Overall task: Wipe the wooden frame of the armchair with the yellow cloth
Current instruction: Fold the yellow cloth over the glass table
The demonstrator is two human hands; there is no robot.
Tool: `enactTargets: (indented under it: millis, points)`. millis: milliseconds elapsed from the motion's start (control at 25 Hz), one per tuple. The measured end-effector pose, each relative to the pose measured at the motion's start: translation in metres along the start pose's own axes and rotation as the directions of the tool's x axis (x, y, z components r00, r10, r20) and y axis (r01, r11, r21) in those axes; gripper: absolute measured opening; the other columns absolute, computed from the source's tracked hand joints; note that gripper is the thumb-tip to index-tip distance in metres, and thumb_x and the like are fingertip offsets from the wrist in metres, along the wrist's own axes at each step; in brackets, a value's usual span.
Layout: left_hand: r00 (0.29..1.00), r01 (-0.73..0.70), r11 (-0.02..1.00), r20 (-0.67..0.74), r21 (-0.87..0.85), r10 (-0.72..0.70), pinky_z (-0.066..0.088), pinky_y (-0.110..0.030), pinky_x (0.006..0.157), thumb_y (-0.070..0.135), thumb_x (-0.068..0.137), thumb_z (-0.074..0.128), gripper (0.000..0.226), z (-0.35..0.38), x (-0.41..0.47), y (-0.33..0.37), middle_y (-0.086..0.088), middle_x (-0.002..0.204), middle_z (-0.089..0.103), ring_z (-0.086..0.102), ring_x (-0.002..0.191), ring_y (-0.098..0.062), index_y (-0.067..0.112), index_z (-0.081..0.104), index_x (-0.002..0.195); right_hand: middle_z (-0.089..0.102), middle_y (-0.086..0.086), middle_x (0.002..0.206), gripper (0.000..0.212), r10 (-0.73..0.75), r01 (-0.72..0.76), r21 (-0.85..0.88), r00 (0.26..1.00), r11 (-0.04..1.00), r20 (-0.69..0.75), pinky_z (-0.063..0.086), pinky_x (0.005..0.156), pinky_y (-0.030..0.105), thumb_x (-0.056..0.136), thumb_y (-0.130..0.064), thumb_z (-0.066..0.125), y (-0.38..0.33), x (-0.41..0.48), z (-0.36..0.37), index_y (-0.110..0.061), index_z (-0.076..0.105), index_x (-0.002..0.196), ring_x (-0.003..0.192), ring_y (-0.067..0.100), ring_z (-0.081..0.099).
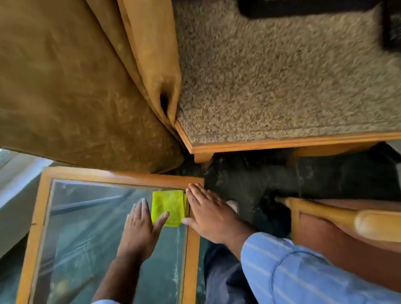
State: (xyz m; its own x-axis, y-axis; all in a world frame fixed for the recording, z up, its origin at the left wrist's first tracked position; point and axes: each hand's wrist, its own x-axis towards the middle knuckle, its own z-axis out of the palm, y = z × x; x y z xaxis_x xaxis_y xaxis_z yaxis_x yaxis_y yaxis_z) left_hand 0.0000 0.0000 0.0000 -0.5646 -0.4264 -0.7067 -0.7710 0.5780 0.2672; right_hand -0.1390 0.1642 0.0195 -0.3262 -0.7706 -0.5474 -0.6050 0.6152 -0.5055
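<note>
**Cloth on table, not yet taken up**

The yellow cloth (pixel 170 208) lies folded on the glass table (pixel 48 202), at its far right corner. Both hands rest flat with fingers spread: left hand (pixel 138 223) with its thumb on the cloth's near edge, right hand (pixel 211 214) just beside it over the table's right rim. Neither grips anything. The armchair (pixel 387 223) stands to the right. Recommended: gather the cloth fully into one palm before wiping along the wooden arm's grain.

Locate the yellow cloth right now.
Head view, lower centre: the yellow cloth lies folded on the glass-topped table, in its far right corner, between the left hand and right hand.
</note>
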Motion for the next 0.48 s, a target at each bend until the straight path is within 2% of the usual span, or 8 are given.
enactTargets:
  millis: [40,80,200,280,400,480]
  points:
    - [0.999,0.042,0.997,0.004,-0.067,-0.042,0.012,-0.042,0.133,0.069,0.101,0.034,0.099,0.015,0.011,-0.006,-0.023,0.173,0.017,0.013,0.163,-0.032,-0.004,0.011,0.163,0.004,0.013,0.176,0.083,0.029,-0.029,0.015,0.999,0.999,0.029,0.011,0.132,0.040,0.107,-0.048,0.047,0.007,0.015,0.014,-0.003,0.009,0.165,0.164,0.026,0.004]
    - [0.997,0.080,0.988,-0.005,-0.133,-0.081,0.014,-0.041,0.131,0.054,0.105,0.047,0.089,0.028,0.023,-0.010,-0.024,0.172,0.021,0.018,0.162,-0.032,-0.004,0.014,0.163,0.006,0.014,0.176,0.081,0.063,-0.066,0.052,0.996,0.996,0.060,0.013,0.132,0.041,0.108,-0.045,0.048,0.015,0.030,0.026,-0.002,0.009,0.164,0.163,0.027,0.006]
    - [0.982,0.141,0.942,-0.081,-0.304,-0.173,0.027,-0.040,0.124,0.036,0.107,0.056,0.071,0.062,0.054,-0.018,-0.027,0.164,0.038,0.036,0.153,-0.037,-0.005,0.030,0.158,0.009,0.013,0.176,0.079,0.099,-0.112,0.129,0.990,0.985,0.104,0.021,0.129,0.042,0.107,-0.038,0.053,0.033,0.070,0.054,-0.002,0.012,0.164,0.162,0.028,0.012]
    - [0.958,0.168,0.922,-0.164,-0.348,-0.236,0.037,-0.045,0.115,0.031,0.106,0.058,0.056,0.078,0.071,-0.022,-0.031,0.149,0.051,0.048,0.139,-0.043,-0.006,0.045,0.147,0.014,0.011,0.175,0.077,0.093,-0.111,0.219,0.992,0.969,0.090,0.026,0.129,0.044,0.107,-0.035,0.056,0.034,0.092,0.072,-0.004,0.016,0.164,0.161,0.028,0.019]
    - [0.924,0.225,0.912,-0.222,-0.342,-0.311,0.047,-0.044,0.090,0.022,0.101,0.067,0.033,0.089,0.085,-0.029,-0.025,0.114,0.067,0.060,0.111,-0.042,-0.003,0.062,0.121,0.035,0.013,0.167,0.070,0.127,-0.130,0.366,0.991,0.921,0.032,0.034,0.124,0.043,0.102,-0.030,0.065,0.032,0.121,0.083,-0.008,0.032,0.160,0.153,0.032,0.035]
    - [0.908,0.246,0.839,-0.186,-0.486,-0.374,0.046,-0.036,0.067,0.018,0.095,0.074,0.017,0.092,0.087,-0.031,-0.009,0.088,0.069,0.064,0.089,-0.034,0.005,0.068,0.103,0.048,0.015,0.158,0.065,0.159,-0.153,0.399,0.987,0.904,0.019,0.040,0.119,0.042,0.096,-0.028,0.073,0.033,0.133,0.086,-0.009,0.046,0.153,0.145,0.034,0.045]
